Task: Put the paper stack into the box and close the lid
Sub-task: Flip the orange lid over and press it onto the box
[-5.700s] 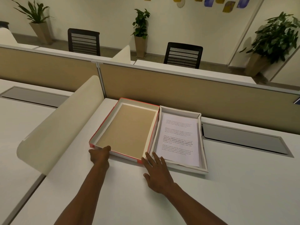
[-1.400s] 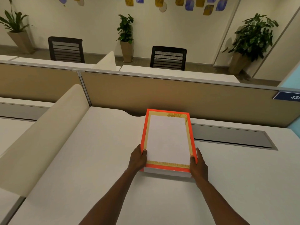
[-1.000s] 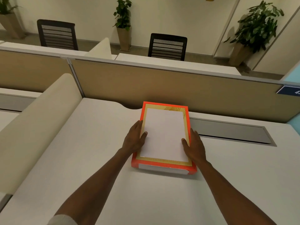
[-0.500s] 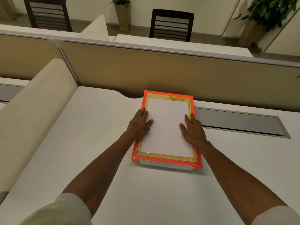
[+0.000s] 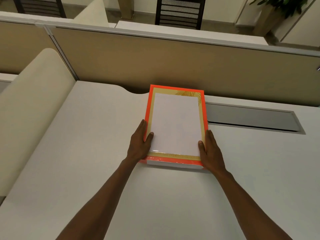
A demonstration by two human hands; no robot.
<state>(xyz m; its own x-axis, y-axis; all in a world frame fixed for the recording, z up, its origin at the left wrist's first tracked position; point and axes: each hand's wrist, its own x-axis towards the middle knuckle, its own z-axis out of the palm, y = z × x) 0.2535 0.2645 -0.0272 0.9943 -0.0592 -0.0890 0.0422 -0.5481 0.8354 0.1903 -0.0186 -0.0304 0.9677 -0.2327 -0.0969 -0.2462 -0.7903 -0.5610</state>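
The box (image 5: 176, 163) lies shut on the white desk, its white base showing under the lid at the near edge. Its lid (image 5: 176, 122) is orange-rimmed with a gold border and a white middle. The paper stack is hidden inside. My left hand (image 5: 139, 144) holds the lid's left side near the front corner, thumb on top and fingers along the edge. My right hand (image 5: 210, 149) holds the right side the same way.
The desk (image 5: 103, 135) runs to a tan partition (image 5: 173, 61) just behind the box. A grey cable flap (image 5: 251, 118) lies right of the box. A cream curved divider (image 5: 31, 104) stands at the left. Black chairs and a plant are beyond the partition.
The lid went onto the box over the paper. My hands pressed flat on top half a second ago; they have since slid outward and back to the lid's side edges.
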